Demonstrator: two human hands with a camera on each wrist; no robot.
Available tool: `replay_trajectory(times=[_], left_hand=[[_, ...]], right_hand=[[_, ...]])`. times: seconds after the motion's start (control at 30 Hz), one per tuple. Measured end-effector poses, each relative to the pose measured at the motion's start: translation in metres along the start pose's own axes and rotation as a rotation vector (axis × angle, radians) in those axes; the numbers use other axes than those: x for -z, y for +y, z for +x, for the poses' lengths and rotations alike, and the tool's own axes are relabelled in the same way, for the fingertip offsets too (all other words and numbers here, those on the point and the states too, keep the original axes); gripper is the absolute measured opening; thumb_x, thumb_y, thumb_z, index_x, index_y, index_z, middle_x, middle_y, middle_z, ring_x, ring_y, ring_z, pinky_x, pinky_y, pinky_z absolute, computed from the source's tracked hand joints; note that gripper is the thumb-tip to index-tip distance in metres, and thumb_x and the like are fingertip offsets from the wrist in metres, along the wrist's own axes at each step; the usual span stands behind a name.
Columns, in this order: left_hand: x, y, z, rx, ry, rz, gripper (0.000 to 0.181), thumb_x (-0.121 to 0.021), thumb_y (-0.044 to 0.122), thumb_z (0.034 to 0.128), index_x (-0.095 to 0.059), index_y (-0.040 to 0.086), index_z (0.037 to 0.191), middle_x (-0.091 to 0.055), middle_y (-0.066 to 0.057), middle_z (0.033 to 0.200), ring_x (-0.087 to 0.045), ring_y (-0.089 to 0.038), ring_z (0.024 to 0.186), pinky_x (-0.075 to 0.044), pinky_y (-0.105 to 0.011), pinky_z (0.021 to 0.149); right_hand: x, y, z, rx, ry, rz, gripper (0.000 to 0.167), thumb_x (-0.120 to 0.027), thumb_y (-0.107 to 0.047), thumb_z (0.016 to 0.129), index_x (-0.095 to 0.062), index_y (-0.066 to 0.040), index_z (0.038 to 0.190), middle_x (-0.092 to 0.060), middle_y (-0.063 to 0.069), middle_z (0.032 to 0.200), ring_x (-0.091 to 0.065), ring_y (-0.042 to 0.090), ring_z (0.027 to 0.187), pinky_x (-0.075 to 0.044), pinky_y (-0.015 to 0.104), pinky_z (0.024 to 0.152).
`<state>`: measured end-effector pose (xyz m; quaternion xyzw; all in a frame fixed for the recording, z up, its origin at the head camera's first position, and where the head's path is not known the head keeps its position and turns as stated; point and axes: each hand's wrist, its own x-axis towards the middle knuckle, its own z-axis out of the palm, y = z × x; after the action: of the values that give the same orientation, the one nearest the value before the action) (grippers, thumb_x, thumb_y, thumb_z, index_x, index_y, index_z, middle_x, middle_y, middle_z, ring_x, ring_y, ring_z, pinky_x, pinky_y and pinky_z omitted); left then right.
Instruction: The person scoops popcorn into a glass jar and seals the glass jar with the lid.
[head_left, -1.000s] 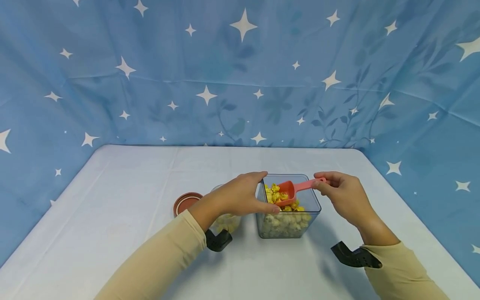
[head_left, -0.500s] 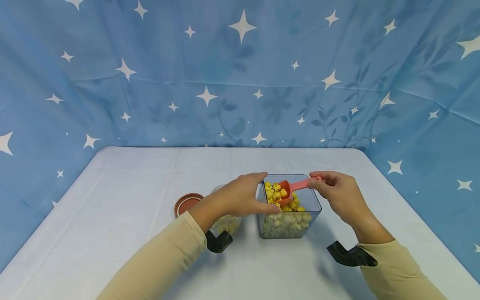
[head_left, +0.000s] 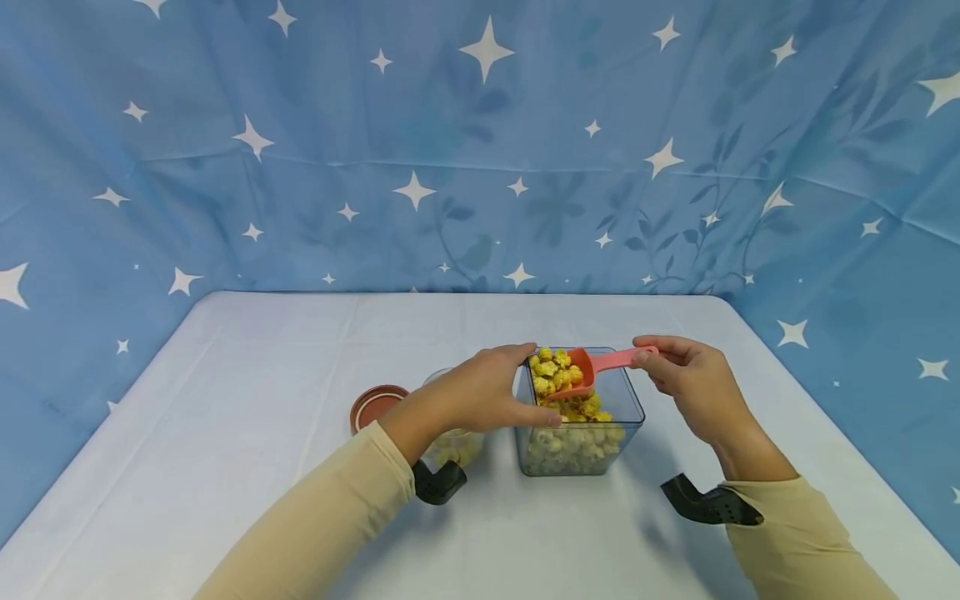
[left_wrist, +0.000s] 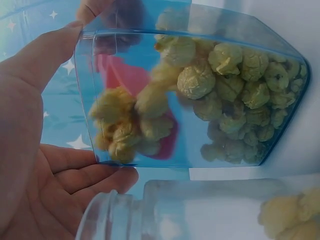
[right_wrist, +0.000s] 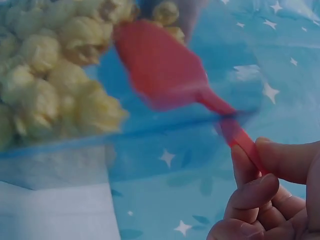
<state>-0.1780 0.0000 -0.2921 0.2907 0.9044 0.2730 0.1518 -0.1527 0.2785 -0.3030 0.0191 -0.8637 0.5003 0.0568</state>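
A clear square container (head_left: 627, 432) with yellow popcorn (head_left: 581, 407) in it stands on the table. My left hand (head_left: 483, 392) grips its left side near the rim, thumb on one side and fingers on the other. In the left wrist view, the fingers (left_wrist: 95, 175) touch the container's wall (left_wrist: 187, 135). With thumb and fingertips, my right hand (head_left: 693, 387) pinches the handle of a pink-red scoop (head_left: 587, 375). The scoop is at the container's mouth, heaped with popcorn pieces. In the right wrist view, the scoop (right_wrist: 162, 70) shows through the clear wall.
Left of the container stands a clear jar (head_left: 468, 448) with some popcorn, partly hidden by my left arm. In the left wrist view, the jar (left_wrist: 210, 207) is close beside the container. A reddish-brown round lid (head_left: 375, 404) lies behind the left forearm. White cloth (head_left: 225, 400) covers the table.
The scoop first pushes slightly left into the popcorn, then rises toward the rim with a heap on it. My right hand moves slightly left, then back right. My left hand stays on the container.
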Motion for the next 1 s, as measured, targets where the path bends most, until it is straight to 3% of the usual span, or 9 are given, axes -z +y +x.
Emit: replay_trajectory(times=[0.13,0.33,0.63,0.7,0.83,0.9,1.0], left_hand=[[0.0,0.0,0.001,0.002,-0.002,0.004,0.102,-0.074,0.061,0.0827,-0.027,0.014,0.16,-0.033,-0.004,0.16,-0.033,-0.023,0.145,-0.033,-0.044,0.114],[-0.001,0.0,0.001,0.003,-0.002,-0.002,0.102,-0.074,0.062,0.0821,-0.027,0.014,0.16,-0.033,-0.004,0.16,-0.032,-0.023,0.145,-0.033,-0.045,0.114],[-0.001,-0.001,0.002,0.006,0.0,-0.009,0.101,-0.074,0.061,0.0826,-0.027,0.013,0.159,-0.034,-0.004,0.16,-0.032,-0.023,0.145,-0.033,-0.044,0.114],[-0.001,-0.001,0.002,0.009,0.0,-0.012,0.102,-0.074,0.06,0.0825,-0.028,0.013,0.159,-0.034,-0.004,0.159,-0.032,-0.023,0.145,-0.033,-0.044,0.114],[-0.001,-0.001,0.002,0.007,-0.002,-0.017,0.102,-0.074,0.06,0.0825,-0.027,0.013,0.159,-0.034,-0.004,0.159,-0.032,-0.023,0.145,-0.033,-0.044,0.114],[-0.001,-0.001,0.002,0.004,-0.003,-0.018,0.102,-0.074,0.06,0.0826,-0.027,0.013,0.159,-0.034,-0.004,0.159,-0.032,-0.023,0.145,-0.033,-0.044,0.114],[-0.001,-0.002,0.001,0.0,-0.005,-0.022,0.102,-0.074,0.06,0.0827,-0.027,0.013,0.159,-0.034,-0.004,0.16,-0.032,-0.022,0.145,-0.034,-0.044,0.114]], right_hand=[[-0.005,-0.001,-0.001,-0.01,-0.045,0.0,0.051,-0.061,-0.03,0.102,-0.056,0.008,0.135,-0.072,-0.002,0.102,-0.057,0.015,0.092,-0.05,0.02,0.074],[-0.006,-0.001,-0.002,-0.005,-0.035,0.014,0.05,-0.061,-0.028,0.102,-0.056,0.01,0.134,-0.07,-0.003,0.096,-0.055,0.016,0.09,-0.05,0.022,0.073],[-0.001,0.016,0.002,0.013,-0.049,0.251,0.043,-0.056,-0.013,0.104,-0.048,0.018,0.132,-0.054,-0.001,0.083,-0.043,0.014,0.071,-0.039,0.025,0.061],[-0.001,0.018,0.002,0.012,-0.053,0.318,0.036,-0.056,-0.011,0.103,-0.053,0.014,0.128,-0.053,0.0,0.082,-0.043,0.014,0.068,-0.037,0.026,0.059],[0.001,0.022,0.001,0.006,-0.063,0.426,0.014,-0.058,-0.01,0.102,-0.067,-0.006,0.113,-0.053,0.001,0.081,-0.044,0.014,0.068,-0.039,0.025,0.059],[0.002,0.023,0.001,0.002,-0.064,0.454,0.013,-0.058,-0.01,0.102,-0.07,-0.015,0.105,-0.054,0.001,0.082,-0.044,0.014,0.068,-0.04,0.024,0.059],[0.003,0.023,0.0,-0.007,-0.056,0.478,0.015,-0.059,-0.01,0.102,-0.071,-0.02,0.102,-0.056,0.0,0.083,-0.045,0.014,0.07,-0.041,0.023,0.06]])
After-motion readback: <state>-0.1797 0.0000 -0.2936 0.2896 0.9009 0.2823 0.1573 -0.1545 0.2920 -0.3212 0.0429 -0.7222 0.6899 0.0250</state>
